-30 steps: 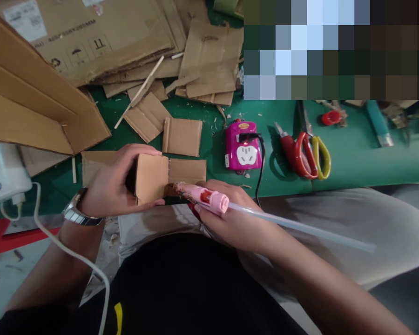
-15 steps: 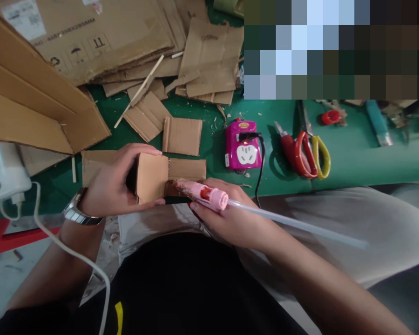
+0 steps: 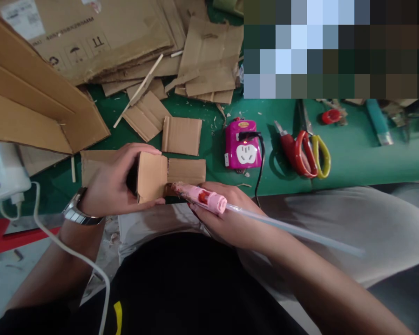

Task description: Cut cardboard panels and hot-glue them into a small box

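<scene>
My left hand (image 3: 113, 184) is wrapped round a small folded cardboard box piece (image 3: 152, 176), thumb on its lower edge and fingers over its top. My right hand (image 3: 230, 218) grips a pink hot glue gun (image 3: 204, 197) with a long clear glue stick (image 3: 293, 230) running out of its back. The gun's nozzle touches the seam where the box piece meets a flat cardboard flap (image 3: 186, 171). A watch (image 3: 77, 214) sits on my left wrist.
A pink power socket (image 3: 243, 151) with a black cord plugged in lies on the green table (image 3: 352, 158). Red and yellow scissors (image 3: 305, 151) lie to its right. Cardboard sheets and scraps (image 3: 125, 51) fill the back left. A white device (image 3: 3, 172) with a white cable sits at left.
The glue gun's nozzle has shifted slightly along the seam of the cardboard piece. Both hands otherwise stay where they were.
</scene>
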### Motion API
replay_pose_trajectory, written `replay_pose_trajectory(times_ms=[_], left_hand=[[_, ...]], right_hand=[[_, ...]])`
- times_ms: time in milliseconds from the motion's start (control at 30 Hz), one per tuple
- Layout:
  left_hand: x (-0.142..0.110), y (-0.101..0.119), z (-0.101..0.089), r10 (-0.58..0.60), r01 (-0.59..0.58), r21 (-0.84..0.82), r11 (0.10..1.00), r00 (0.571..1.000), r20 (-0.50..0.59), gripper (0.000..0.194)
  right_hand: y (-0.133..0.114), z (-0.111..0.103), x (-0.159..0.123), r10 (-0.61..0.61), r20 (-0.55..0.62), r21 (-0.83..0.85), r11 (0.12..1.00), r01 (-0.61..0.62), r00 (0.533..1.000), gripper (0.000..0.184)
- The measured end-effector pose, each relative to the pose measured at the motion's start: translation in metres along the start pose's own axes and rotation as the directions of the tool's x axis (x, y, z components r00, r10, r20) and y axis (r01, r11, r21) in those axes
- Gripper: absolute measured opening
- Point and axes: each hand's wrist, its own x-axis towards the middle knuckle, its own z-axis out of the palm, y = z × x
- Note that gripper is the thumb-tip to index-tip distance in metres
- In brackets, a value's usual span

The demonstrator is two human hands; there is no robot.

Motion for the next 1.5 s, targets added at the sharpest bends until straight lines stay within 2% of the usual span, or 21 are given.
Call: replay_pose_trajectory(times_ms=[167,267,367,467,733,867,1100,1500], left_hand=[[0.0,-0.001,0.001,0.009,-0.009,0.006,1.0,1.0,-0.01,0.087],[0.0,-0.001,0.001,0.015,-0.015,0.02,1.0,1.0,-0.013,0.087],[0.0,0.0,0.0,0.027,-0.027,0.022,0.999,1.0,-0.011,0.088],[0.0,0.001,-0.001,0.028,-0.028,0.01,1.0,1.0,0.006,0.087],[-0.001,0.0,-0.001,0.041,-0.041,-0.037,0.998,0.999,0.0,0.089],[-0.002,-0.001,0.0,0.053,-0.053,-0.053,0.997,0.999,0.001,0.09],[0.002,-0.001,0.0,0.071,-0.071,-0.038,0.997,0.997,0.009,0.092],[0.008,0.003,-0.001,0.043,-0.041,-0.044,0.998,0.998,0.045,0.087]], right_hand=[[-0.001,-0.002,0.0,-0.005,-0.013,0.04,0.999,0.006,1.0,0.036],[0.001,-0.001,0.002,-0.032,-0.103,0.066,0.997,0.039,0.994,0.037],[0.004,0.001,0.006,-0.038,-0.219,0.086,0.995,0.058,0.975,0.028],[0.005,0.004,0.011,-0.044,-0.278,0.117,0.99,0.079,0.96,0.025],[0.008,0.01,0.014,0.001,-0.28,0.09,0.996,0.025,0.96,0.038],[0.009,0.011,0.016,0.016,-0.286,0.049,0.999,-0.002,0.958,0.037],[0.01,0.014,0.017,-0.014,-0.314,0.047,0.998,0.03,0.949,0.031],[0.008,0.013,0.017,-0.04,-0.293,0.038,0.998,0.054,0.955,0.031]])
